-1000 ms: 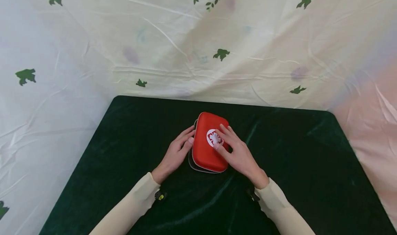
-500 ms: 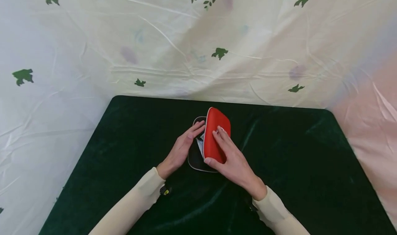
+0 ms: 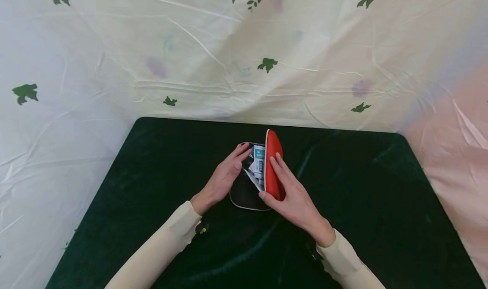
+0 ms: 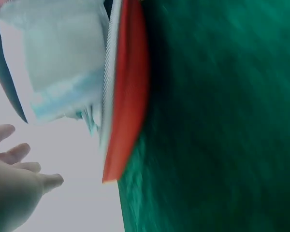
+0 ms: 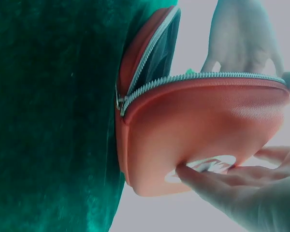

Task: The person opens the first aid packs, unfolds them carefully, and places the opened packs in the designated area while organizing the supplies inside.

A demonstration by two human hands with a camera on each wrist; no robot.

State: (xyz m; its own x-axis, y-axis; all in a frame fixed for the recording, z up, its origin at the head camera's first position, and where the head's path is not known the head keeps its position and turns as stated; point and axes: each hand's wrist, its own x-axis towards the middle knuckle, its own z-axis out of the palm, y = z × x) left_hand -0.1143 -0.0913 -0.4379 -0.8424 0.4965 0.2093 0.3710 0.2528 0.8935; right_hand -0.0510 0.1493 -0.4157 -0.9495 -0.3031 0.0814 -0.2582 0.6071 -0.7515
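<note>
The red, rounded, moulded zip case stands half open on the dark-green velvet surface; the right hand holds its lid, the left hand has fingers almost straight. Probably light, stiff-shelled; better grip the rim.

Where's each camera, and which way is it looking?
Head: worn on the person's head, looking forward and down at the red case; left hand, right hand and sleeves show.
Left wrist: worn there, looking across green cloth at the open case's packets; the left hand shows.
Right wrist: worn there, looking at the case's outside; both hands show.
Head and right wrist share the case and both hands.
</note>
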